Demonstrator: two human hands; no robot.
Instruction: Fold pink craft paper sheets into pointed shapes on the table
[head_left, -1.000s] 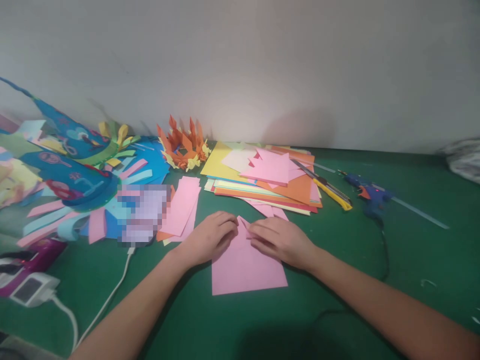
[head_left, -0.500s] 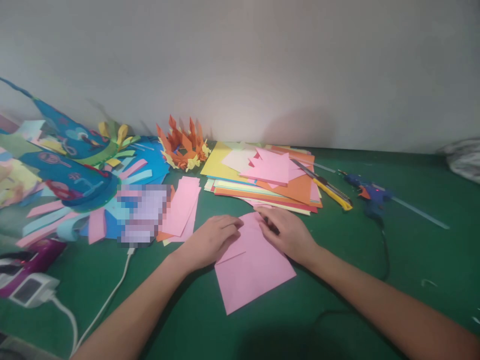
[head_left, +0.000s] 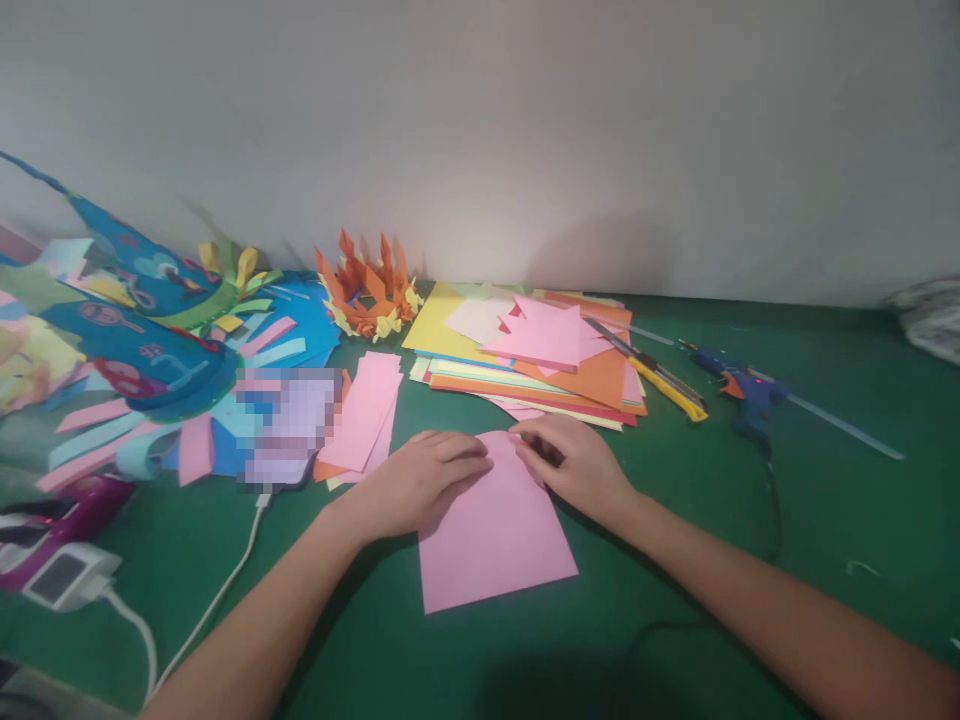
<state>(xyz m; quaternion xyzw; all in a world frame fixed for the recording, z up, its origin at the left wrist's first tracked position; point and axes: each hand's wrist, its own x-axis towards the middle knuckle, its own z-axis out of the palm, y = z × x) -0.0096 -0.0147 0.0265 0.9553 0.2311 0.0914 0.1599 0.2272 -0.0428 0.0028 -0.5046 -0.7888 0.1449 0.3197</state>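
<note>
A pink sheet of paper (head_left: 495,545) lies on the green table in front of me, its near edge slightly slanted. My left hand (head_left: 424,478) rests over its upper left side, fingers together and bent onto the sheet. At the far edge, my right hand (head_left: 574,465) pinches the paper between thumb and fingers. The two hands are close together, fingertips almost meeting at the top of the sheet. Parts of the upper corners are hidden under my fingers.
Behind my hands lies a stack of coloured paper (head_left: 525,385), with a yellow utility knife (head_left: 667,388) beside it. A blue glue gun (head_left: 757,395) is on the right. Pink strips (head_left: 367,415), an orange paper crown (head_left: 367,290), blue cone hats (head_left: 165,360) and a white cable (head_left: 225,590) are leftward.
The pink paper has turned a little clockwise and shifted left, so its near edge slants less. A flap edge seen on its left side no longer shows. Both hands stay nearly in place.
</note>
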